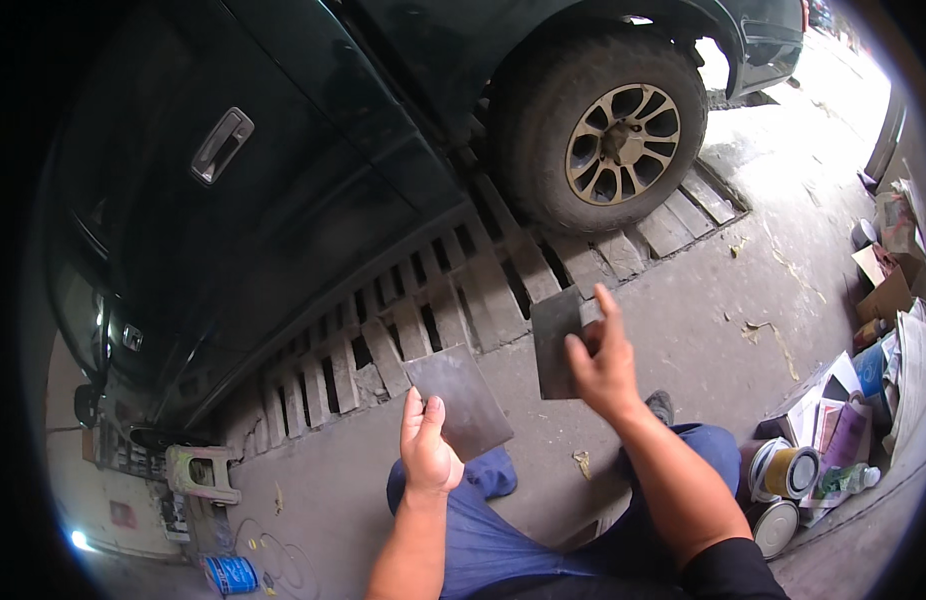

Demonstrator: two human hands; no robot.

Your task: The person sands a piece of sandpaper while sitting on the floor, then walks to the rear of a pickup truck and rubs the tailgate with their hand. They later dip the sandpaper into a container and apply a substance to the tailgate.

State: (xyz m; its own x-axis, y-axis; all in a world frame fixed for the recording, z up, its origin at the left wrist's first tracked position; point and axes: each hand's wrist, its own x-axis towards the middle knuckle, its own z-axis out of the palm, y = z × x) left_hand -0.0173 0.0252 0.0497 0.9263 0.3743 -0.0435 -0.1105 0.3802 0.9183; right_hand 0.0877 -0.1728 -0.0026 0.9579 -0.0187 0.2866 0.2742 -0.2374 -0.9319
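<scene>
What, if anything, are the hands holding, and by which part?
Left hand: a grey sheet, by its left edge. Right hand: a darker sheet, by its right edge.

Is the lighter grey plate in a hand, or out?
In: the left hand holds the lighter grey plate by one edge, with the thumb over its visible face.

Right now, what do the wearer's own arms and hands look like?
The left hand and right hand are ungloved, with no ring or watch showing. The left forearm and right forearm are bare; a black sleeve ends near the right elbow. No sleeve shows on the left.
</scene>
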